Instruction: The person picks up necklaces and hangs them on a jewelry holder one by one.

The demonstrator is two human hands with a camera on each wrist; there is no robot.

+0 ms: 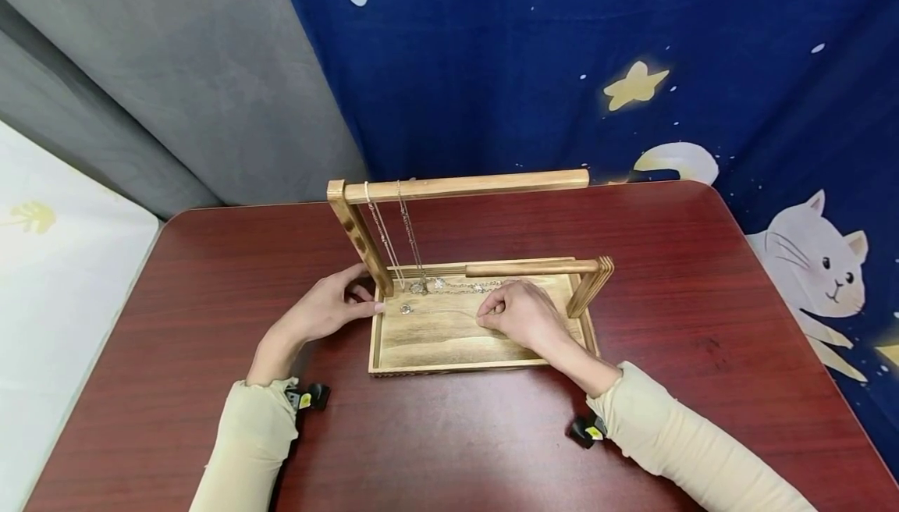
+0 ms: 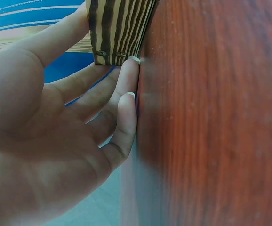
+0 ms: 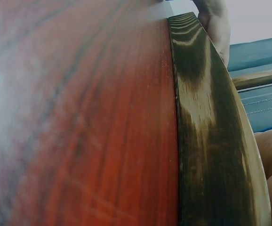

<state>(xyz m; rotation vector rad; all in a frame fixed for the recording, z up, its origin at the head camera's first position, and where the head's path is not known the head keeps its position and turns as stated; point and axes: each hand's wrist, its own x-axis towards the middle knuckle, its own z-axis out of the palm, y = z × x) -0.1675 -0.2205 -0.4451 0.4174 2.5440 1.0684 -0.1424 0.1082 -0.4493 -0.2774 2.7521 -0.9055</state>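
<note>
A wooden jewelry stand (image 1: 477, 184) has a tray base (image 1: 428, 348) and two rails, one high and one low. My left hand (image 1: 326, 305) holds the stand at its left end, with the thumb by the tray's left wall; in the left wrist view its curled fingers (image 2: 126, 84) meet the striped wood. Over the tray, my right hand (image 1: 523, 313) pinches the thin chain of a necklace (image 1: 442, 311). This necklace's small round pendant (image 1: 406, 309) lies to the left on the tray floor. The right fingertips are mostly hidden in the right wrist view.
Two necklaces (image 1: 382, 235) hang from the left part of the high rail. Farther back in the tray, more chains with pendants (image 1: 480, 287) show. The stand sits on a reddish-brown table (image 1: 449, 434), in front of a blue curtain (image 1: 492, 67) and a grey one (image 1: 175, 67).
</note>
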